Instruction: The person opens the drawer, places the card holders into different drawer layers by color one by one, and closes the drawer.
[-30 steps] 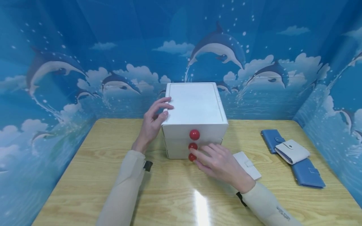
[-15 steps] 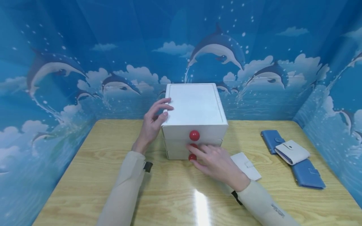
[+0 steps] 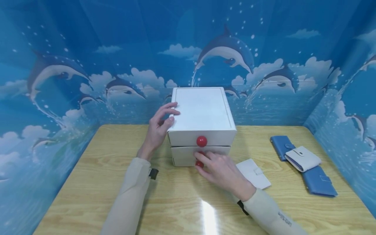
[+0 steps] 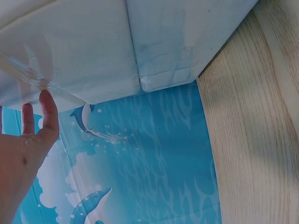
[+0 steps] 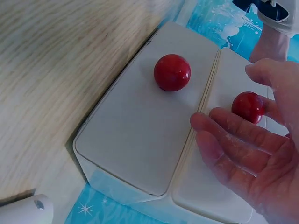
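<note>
A white drawer cabinet (image 3: 202,107) carries three red knobs down its front. My left hand (image 3: 157,125) rests on its left top edge, fingertips on the lid and thumb by the side; the left wrist view shows those fingers (image 4: 48,109) against the white wall. My right hand (image 3: 221,171) is at the front, index finger over the middle knob (image 5: 247,107) and thumb beside it. In the right wrist view its other fingers reach across the drawer fronts. The bottom knob (image 5: 172,72) shows uncovered there. A dark gap runs between the top and middle drawer fronts.
A white wallet (image 3: 254,173) lies on the wooden table (image 3: 117,182) just right of my right hand. Further right, a cream wallet (image 3: 303,158) lies across two blue wallets, a far one (image 3: 280,147) and a near one (image 3: 320,181). A dolphin-print curtain (image 3: 164,39) stands behind.
My right hand has shifted slightly left, its index finger coming over the middle knob. The gap above the middle drawer front has become darker and clearer. My left hand has stayed in place.
</note>
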`<state>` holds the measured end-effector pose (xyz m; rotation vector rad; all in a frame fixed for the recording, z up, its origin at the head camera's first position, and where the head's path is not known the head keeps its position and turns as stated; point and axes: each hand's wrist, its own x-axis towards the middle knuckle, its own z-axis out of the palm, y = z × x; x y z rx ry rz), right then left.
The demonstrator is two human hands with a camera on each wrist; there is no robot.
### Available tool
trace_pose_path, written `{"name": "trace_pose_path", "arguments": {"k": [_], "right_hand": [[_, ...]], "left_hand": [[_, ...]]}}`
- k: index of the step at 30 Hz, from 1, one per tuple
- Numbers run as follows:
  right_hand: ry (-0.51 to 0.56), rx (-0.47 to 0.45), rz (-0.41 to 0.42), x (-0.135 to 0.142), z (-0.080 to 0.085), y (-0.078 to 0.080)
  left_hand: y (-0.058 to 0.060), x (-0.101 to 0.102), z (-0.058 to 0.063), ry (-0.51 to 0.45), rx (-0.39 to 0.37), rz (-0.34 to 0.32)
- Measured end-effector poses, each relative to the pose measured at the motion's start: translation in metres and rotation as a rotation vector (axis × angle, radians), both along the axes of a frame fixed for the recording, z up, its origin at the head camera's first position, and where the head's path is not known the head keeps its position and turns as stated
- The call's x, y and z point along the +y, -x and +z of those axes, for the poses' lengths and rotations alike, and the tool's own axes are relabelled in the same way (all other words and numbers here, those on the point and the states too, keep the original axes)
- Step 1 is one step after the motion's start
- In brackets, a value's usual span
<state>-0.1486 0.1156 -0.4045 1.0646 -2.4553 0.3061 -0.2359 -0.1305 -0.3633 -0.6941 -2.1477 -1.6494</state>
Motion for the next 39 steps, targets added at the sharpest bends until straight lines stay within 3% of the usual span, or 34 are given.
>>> {"name": "trace_pose_path", "arguments": {"k": [6,15,21,27,39], "right_hand": [[0.007,0.021,0.037,0.0,0.002,-0.005],[-0.054,0.152,0.083,0.01,-0.002,-0.013],[-0.113,0.315,0.142,0.015,-0.004,-0.014],[-0.199,0.441,0.145,0.013,-0.005,-0.013],[-0.143,0.576,0.14,0.006,-0.011,-0.005]], "left_hand": [[0.0,0.0,0.0,0.0,-0.002,0.0],[-0.001,0.0,0.0,0.014,-0.023,0.013],[-0.001,0.0,0.0,0.024,-0.027,0.03],[0.0,0.0,0.0,0.025,-0.023,0.029],[-0.001,0.0,0.001,0.036,-0.032,0.033]]}}
